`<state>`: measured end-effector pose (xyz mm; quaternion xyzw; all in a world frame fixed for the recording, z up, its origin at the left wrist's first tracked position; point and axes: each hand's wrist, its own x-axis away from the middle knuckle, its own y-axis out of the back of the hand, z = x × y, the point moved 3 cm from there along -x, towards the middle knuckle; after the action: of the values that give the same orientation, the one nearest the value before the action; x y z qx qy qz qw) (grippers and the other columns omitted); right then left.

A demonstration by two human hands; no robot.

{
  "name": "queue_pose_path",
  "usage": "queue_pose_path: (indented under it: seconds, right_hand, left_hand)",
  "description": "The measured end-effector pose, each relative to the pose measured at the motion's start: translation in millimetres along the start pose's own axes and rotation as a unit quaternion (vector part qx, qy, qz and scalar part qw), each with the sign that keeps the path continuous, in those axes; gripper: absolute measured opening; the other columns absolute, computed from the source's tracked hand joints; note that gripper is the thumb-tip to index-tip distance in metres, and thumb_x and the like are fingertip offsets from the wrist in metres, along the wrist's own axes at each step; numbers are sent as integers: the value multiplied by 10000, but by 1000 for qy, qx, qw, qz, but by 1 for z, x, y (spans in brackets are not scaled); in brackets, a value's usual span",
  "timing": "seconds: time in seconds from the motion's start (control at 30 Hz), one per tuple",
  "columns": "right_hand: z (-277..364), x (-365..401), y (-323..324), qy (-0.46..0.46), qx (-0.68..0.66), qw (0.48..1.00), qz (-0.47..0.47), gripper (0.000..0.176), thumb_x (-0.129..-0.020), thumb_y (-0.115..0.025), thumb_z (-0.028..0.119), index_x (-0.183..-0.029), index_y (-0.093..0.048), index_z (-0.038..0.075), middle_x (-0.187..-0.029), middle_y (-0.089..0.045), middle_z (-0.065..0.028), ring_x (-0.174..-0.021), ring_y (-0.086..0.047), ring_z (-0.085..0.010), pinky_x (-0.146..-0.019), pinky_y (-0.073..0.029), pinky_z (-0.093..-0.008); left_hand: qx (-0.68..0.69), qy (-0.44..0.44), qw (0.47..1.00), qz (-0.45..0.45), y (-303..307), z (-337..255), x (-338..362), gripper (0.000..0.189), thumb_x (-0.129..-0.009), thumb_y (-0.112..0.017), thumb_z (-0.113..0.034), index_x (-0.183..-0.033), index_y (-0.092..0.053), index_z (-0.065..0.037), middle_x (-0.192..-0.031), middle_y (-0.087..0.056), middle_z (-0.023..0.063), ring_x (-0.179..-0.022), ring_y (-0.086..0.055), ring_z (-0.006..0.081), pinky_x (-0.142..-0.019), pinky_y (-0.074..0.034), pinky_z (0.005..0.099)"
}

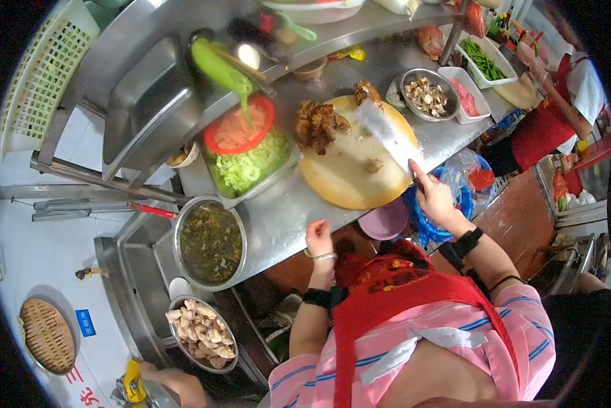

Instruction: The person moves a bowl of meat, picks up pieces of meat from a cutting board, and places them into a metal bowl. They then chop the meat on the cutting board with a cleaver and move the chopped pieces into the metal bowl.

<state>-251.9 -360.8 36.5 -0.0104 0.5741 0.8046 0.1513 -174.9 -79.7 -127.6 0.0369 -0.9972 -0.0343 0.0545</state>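
Note:
My right hand (433, 195) is closed round the handle of a broad cleaver (389, 136), whose blurred blade lies over the right part of a round yellow cutting board (333, 173). Brown cooked meat (319, 127) is piled at the board's left edge, and another brown piece (367, 93) is at its top. A small lump (373, 165) rests near the middle, left of the blade. My left hand (319, 238) hovers just off the counter's front edge, below the board, with its fingers curled in and nothing visible in them.
Left of the board are a tray of chopped greens (251, 163) with a red basket (241, 126) and a bowl of dark liquid (212, 243). A bowl of sliced mushrooms (426, 95) stands behind right. Blue bins (463, 204) are below. A co-worker (547, 122) stands at right.

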Motion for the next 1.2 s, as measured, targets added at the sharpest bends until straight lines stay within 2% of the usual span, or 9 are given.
queue_pose_path:
  seconds: [0.07, 0.13, 0.27, 0.43, 0.57, 0.73, 0.9, 1.0, 1.2]
  right_hand:
    - [-8, 9, -30, -16, -48, 992, -112, 743, -715, -532, 50, -1361, -218, 240, -829, -562, -175, -633, -588, -338, -564, -484, -416]
    - [-24, 20, -78, -61, 182, 946, 260, 801, -705, -540, 43, -1376, -152, 244, -859, -566, -173, -654, -601, -315, -581, -491, -410]
    - [-14, 1, -39, -28, 157, 953, 258, 804, -701, -535, 62, -1378, -142, 250, -839, -583, -172, -637, -604, -299, -567, -490, -408]
    - [1, 5, -3, 4, -13, 998, -62, 756, -706, -525, 74, -1369, -203, 242, -797, -575, -166, -616, -598, -299, -525, -481, -406]
    - [-45, 38, -103, 18, 192, 954, 227, 748, -726, -510, 115, -1377, -168, 249, -763, -575, -179, -574, -602, -276, -481, -479, -413]
    - [-16, 10, -30, 47, 106, 981, 152, 737, -703, -522, 116, -1360, -208, 229, -730, -581, -142, -544, -582, -297, -487, -477, -404]
    - [-26, 25, -49, 14, -15, 999, -45, 735, -722, -499, 104, -1370, -175, 231, -825, -562, -175, -550, -574, -324, -500, -478, -421]
    - [-40, 27, -81, -25, 174, 947, 270, 710, -726, -516, 127, -1356, -204, 230, -849, -573, -177, -619, -597, -333, -545, -486, -424]
    - [-34, 16, -28, -58, 25, 979, 194, 695, -699, -529, 112, -1326, -261, 250, -826, -604, -198, -691, -599, -353, -615, -485, -442]
  left_hand:
    - [65, 29, 997, 15, -1, 5, 3, 57, -805, -566, -30, -857, -544, -25, -697, -527, 5, -601, -466, 84, -570, -399, 222]
    - [69, 53, 996, 21, -3, 3, 7, 70, -797, -577, -37, -859, -546, -26, -693, -530, 8, -589, -468, 80, -530, -392, 216]
    - [21, 22, 999, 28, -5, 6, 4, 101, -793, -590, -74, -877, -549, -35, -697, -534, 14, -554, -471, 68, -399, -360, 194]
    - [105, 152, 983, 23, -10, -26, 5, 104, -817, -558, -108, -897, -533, -47, -716, -539, 24, -558, -477, 82, -415, -383, 204]
    - [184, 247, 951, -3, -19, -35, 10, 124, -807, -567, -125, -904, -516, -69, -718, -545, 29, -561, -483, 93, -436, -407, 225]
    - [219, 265, 939, 29, -20, -42, 8, 157, -767, -556, -66, -915, -504, -79, -797, -535, 20, -651, -496, 107, -519, -443, 238]
    - [280, 230, 930, 57, -27, -40, 8, 280, -706, -476, 65, -959, -470, -56, -884, -521, 56, -759, -520, 164, -690, -476, 295]
    - [258, 243, 933, 59, -42, -60, 15, 342, -725, -488, 75, -1036, -413, -46, -926, -525, 90, -781, -541, 177, -705, -488, 308]
    - [57, 49, 989, 131, -70, -31, -17, 387, -745, -595, 15, -1067, -387, -33, -910, -548, 116, -797, -552, 179, -692, -474, 294]
